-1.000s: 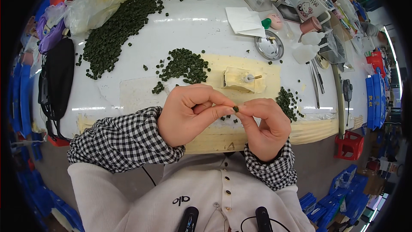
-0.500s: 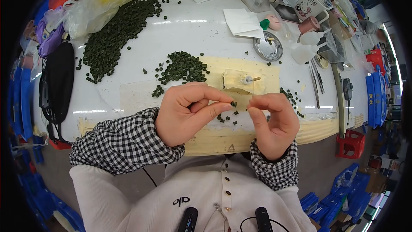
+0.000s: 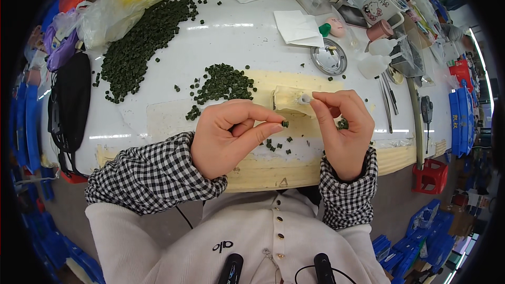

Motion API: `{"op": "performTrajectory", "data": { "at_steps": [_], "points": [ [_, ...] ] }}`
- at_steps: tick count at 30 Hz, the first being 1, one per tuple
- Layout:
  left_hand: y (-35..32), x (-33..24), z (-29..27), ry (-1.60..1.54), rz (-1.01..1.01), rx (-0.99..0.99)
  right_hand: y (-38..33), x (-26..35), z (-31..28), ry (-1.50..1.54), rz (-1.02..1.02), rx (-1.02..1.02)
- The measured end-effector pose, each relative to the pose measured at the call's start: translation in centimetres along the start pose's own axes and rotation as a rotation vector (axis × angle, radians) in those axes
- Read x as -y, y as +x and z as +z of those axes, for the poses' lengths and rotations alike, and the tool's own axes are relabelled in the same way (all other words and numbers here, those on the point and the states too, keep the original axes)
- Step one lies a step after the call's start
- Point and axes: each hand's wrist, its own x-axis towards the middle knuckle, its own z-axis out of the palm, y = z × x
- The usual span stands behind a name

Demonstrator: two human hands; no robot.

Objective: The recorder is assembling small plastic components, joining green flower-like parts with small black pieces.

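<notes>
Between the thumb and forefinger of my left hand [image 3: 226, 134] is a small dark green spool-shaped piece [image 3: 285, 124]. My right hand [image 3: 347, 129] is closed in a pinch at the brown-tipped thin stick that stands in a white, tube-like holder [image 3: 304, 99]; the fingertips cover the stick. This holder rests on a cream-coloured block [image 3: 286, 100] just beyond my hands. Several loose dark green pieces [image 3: 271, 145] lie below and between the hands. A small heap of the same pieces [image 3: 223, 83] sits beyond my left hand.
A large heap of dark green pieces [image 3: 139, 47] spreads at the far left, beside plastic bags [image 3: 118, 13]. At the right are a round metal lid [image 3: 329, 59], tweezers [image 3: 386, 102], a white mug [image 3: 381, 8] and white paper [image 3: 297, 27]. A black pouch [image 3: 71, 100] lies at the left edge.
My right hand has moved away and to the right from beside the left hand to the stick at the block. The left hand has stayed nearly still with its piece.
</notes>
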Motion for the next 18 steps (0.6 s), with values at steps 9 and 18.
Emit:
{"op": "performTrajectory", "data": {
  "at_steps": [9,18],
  "points": [
    [0.0,0.7,-0.1,0.051,0.176,0.001,-1.3,1.7,-1.1,0.352,-0.100,-0.114],
    [-0.1,0.0,0.0,0.043,0.124,0.008,-1.3,1.7,-0.4,0.439,-0.122,0.103]
  ]
}}
